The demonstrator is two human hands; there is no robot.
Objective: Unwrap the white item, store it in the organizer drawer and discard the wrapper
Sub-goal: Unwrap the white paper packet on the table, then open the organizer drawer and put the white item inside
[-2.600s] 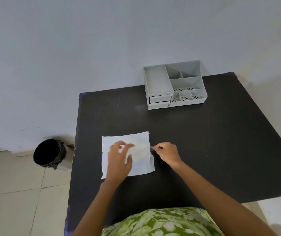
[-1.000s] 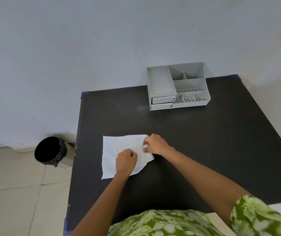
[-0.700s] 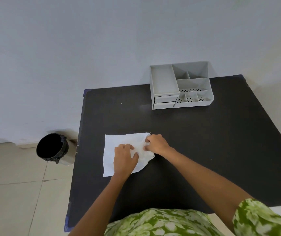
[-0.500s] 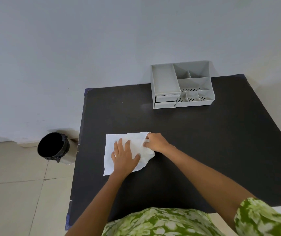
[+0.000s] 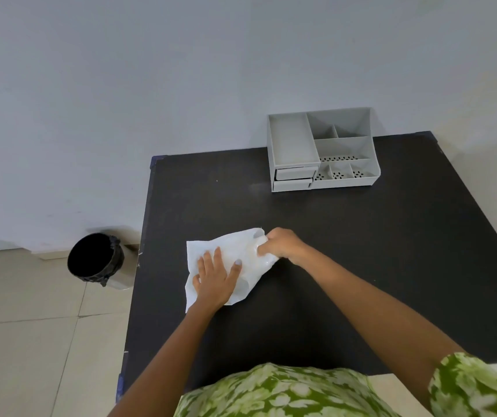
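Black desk (image 5: 361, 251) — left hand (image 5: 215, 276) spread flat on white wrapper (image 5: 241, 251), right hand (image 5: 280, 245) pinched shut on its edge — organizer (image 5: 322, 152) well apart.

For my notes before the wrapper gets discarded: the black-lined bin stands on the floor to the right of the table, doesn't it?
Not quite: the black-lined bin stands on the floor to the left of the table, near its far left corner, as the head view shows. It is on the floor, as you said.
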